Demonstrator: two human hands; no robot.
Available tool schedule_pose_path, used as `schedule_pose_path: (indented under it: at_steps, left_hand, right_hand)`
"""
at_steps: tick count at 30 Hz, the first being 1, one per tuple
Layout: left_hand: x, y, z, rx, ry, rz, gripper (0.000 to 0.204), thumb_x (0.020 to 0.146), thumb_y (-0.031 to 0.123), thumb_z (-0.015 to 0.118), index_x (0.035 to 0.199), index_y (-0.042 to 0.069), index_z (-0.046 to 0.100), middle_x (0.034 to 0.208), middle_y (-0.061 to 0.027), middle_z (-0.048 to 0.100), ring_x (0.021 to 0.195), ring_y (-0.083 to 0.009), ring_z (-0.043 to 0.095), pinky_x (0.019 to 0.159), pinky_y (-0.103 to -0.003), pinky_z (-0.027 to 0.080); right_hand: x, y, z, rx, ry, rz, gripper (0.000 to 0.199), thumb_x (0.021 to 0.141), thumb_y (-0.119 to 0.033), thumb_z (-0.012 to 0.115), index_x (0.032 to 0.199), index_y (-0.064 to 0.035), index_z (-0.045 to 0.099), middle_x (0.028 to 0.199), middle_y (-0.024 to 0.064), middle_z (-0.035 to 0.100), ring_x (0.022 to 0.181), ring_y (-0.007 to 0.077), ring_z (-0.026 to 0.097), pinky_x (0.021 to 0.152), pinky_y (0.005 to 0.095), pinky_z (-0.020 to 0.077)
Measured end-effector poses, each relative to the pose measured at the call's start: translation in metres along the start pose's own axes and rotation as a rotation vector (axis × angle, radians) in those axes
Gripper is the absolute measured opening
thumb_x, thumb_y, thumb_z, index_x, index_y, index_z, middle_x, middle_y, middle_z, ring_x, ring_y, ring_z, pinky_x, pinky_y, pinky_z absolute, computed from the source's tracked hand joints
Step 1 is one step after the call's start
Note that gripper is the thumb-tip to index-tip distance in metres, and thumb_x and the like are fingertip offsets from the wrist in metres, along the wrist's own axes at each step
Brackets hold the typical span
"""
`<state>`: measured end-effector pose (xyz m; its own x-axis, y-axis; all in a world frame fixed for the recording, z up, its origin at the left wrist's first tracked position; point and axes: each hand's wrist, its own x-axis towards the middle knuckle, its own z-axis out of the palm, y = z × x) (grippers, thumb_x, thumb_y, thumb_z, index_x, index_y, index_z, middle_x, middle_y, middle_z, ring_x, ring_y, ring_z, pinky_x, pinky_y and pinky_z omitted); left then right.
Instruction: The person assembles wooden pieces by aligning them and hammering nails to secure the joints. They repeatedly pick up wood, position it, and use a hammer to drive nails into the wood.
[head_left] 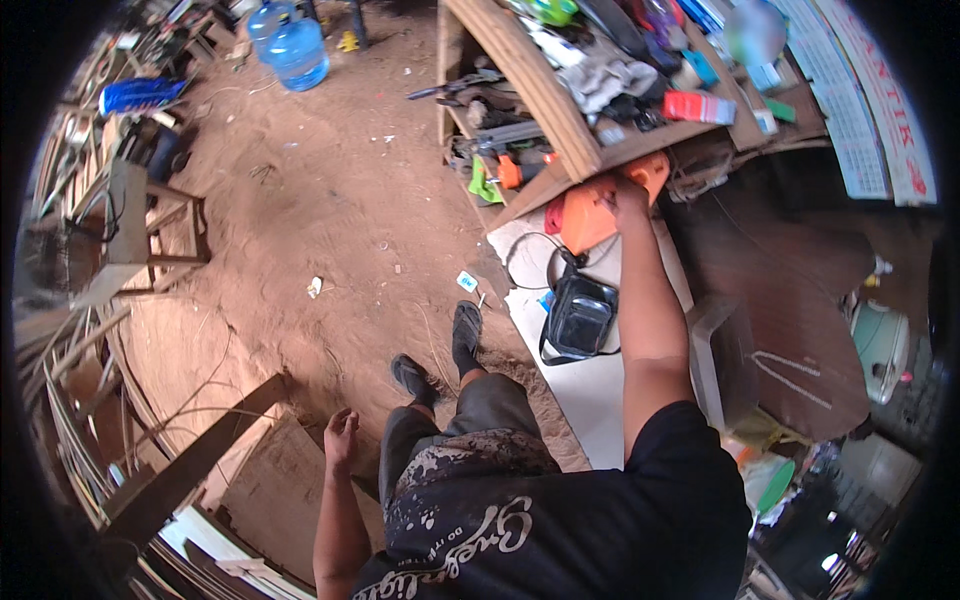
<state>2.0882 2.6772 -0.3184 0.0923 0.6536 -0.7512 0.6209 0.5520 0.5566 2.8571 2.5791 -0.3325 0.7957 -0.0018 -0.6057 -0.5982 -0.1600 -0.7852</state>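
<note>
My right arm stretches forward over a white board (pixel 590 400). At its end, my right hand (pixel 626 198) is closed on a flat, bright orange object (pixel 585 217) under the edge of a wooden shelf. The exact kind of this object does not show. Nearer to me on the board lies a black shoulder bag (pixel 582 315), its strap looped beside it. A small red thing (pixel 553 215) touches the orange object's left side. My left hand (pixel 341 437) hangs low at my left side, empty, its fingers loosely bent and apart.
The wooden shelf (pixel 540 85) ahead holds tools, cloths and a red-and-white box (pixel 698 107). A brown table (pixel 800 330) stands right. Blue water jugs (pixel 298 55) are on the dirt floor far ahead. A wooden stool (pixel 130 220) and planks (pixel 190 460) fill the left.
</note>
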Motion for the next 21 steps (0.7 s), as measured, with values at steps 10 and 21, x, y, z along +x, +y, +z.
schedule_pose_path:
  at_steps: [10, 21]
  left_hand:
    - [-0.027, -0.146, -0.055, -0.045, 0.135, -0.235, 0.043, 0.094, 0.032, 0.079, 0.117, -0.003, 0.072, 0.097, -0.0073, 0.077, 0.085, -0.0161, 0.07, 0.078, -0.033, 0.057]
    - [0.135, 0.027, -0.06, 0.391, -0.14, -0.101, 0.054, 0.092, 0.044, 0.076, 0.128, 0.004, 0.07, 0.111, -0.0159, 0.077, 0.092, -0.0232, 0.073, 0.081, -0.038, 0.058]
  right_hand:
    - [-0.012, 0.087, -0.002, -0.409, 0.379, -0.834, 0.03, 0.098, -0.014, 0.062, 0.123, 0.0005, 0.058, 0.11, 0.0167, 0.064, 0.094, 0.0312, 0.065, 0.082, 0.0437, 0.0523]
    - [-0.206, 0.222, 0.096, -1.051, -0.549, -0.242, 0.031, 0.099, -0.02, 0.067, 0.125, -0.003, 0.067, 0.114, 0.0158, 0.073, 0.115, 0.0292, 0.067, 0.102, 0.04, 0.0499]
